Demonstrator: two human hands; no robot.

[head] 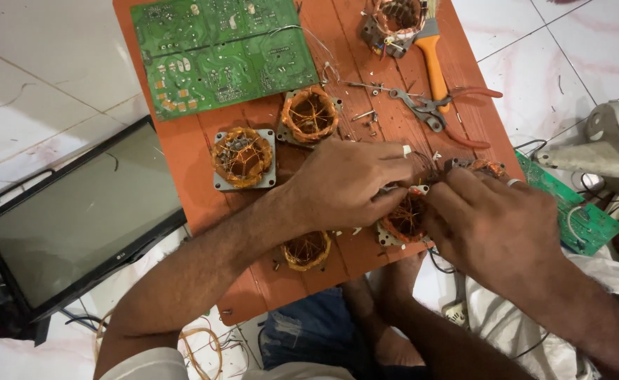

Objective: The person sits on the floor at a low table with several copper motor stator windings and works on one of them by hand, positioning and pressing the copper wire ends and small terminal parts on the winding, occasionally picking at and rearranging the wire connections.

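Both hands work on one copper-wound stator coil (404, 219) near the desk's (204, 204) front right corner. Left hand (341, 184): grip pinched, fingertips pressed on the coil's upper rim beside a small white and red tag (417, 188). Right hand (496, 225): fingers curled down onto the coil's right side, covering it in part; whether that grip clamps wire cannot be told.

Other items on the orange wooden desk:
- a second coil (306, 250) at the front edge, under the left forearm;
- two coils (243, 157) (310, 115) on square metal plates, mid-desk;
- a further coil (394, 21) at the back edge;
- a green circuit board (221, 51) at the back left corner;
- an orange-handled brush (432, 60) and red-handled pliers (450, 109) toward the right edge.

A dark flat monitor (77, 218) lies on the floor, left of the desk.
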